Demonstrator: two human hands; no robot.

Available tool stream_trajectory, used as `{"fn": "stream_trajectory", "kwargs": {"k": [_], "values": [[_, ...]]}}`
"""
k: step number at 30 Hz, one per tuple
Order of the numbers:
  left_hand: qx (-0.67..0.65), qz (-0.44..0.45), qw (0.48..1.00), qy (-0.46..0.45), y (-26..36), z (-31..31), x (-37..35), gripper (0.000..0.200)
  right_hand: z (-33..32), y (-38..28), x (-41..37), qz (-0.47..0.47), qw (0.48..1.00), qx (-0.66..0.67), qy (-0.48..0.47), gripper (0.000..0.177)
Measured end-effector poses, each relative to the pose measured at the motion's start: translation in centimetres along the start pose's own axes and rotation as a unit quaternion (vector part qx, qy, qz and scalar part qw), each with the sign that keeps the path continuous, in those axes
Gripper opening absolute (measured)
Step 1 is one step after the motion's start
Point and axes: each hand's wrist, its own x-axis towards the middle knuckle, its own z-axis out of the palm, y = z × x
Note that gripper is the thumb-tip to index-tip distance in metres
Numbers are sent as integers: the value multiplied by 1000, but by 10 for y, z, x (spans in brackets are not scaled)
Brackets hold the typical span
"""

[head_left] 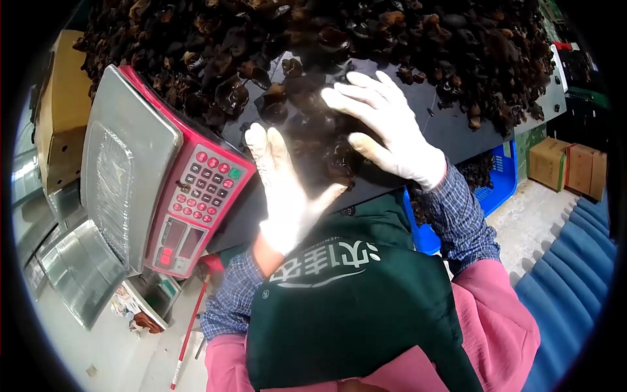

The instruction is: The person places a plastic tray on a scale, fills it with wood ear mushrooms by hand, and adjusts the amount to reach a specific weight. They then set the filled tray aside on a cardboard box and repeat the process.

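Note:
My left hand [281,186], in a white glove, is open over the near edge of a dark tabletop [450,138]. Its fingers point away from me and its thumb reaches to the right. Across from it, my right hand [395,127], gloved the same way, is open with fingers spread toward the upper left. Between the hands lie several dark brown wood ear mushrooms [307,121], partly blurred. A large heap of wood ear mushrooms [431,39] covers the far side of the table, and a few loose pieces lie nearer my left fingertips.
A red and grey electronic scale [202,179] stands tilted in view, close left of my left hand. Below the table's right side sits a blue crate [506,176] holding more mushrooms. Cardboard boxes [548,162] rest on the floor at right; a yellowish carton [68,98] stands at far left.

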Motion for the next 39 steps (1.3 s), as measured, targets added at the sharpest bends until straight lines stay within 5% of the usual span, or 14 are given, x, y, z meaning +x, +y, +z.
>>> {"fn": "stream_trajectory", "kwargs": {"k": [4,6,9,14,18,20,23,27,36,39], "values": [[61,78,995,10,2,-1,18,137,-14,9,-25,-9,998,5,57,79],[36,-20,999,-11,1,-1,12,138,-13,7,-31,48,998,-42,20,104],[37,-36,997,-56,-1,-5,23,138,-8,9,-25,75,997,-23,-19,122],[38,35,999,-11,-4,-2,54,132,-2,11,-3,8,999,-41,-2,117],[30,-6,999,15,-14,5,76,117,2,24,23,10,998,-56,34,113],[-10,-11,999,-49,-14,-5,84,106,4,17,30,-4,994,-99,34,110],[9,64,998,-17,-19,-7,77,101,9,5,26,-1,999,-45,28,94],[70,-2,997,-27,-4,-1,80,103,10,2,31,11,998,-18,60,85],[-84,17,996,15,-7,-13,121,65,5,-2,65,92,982,93,137,44],[-155,-4,986,57,-3,-19,115,65,-6,-12,68,80,982,77,150,43]]}}
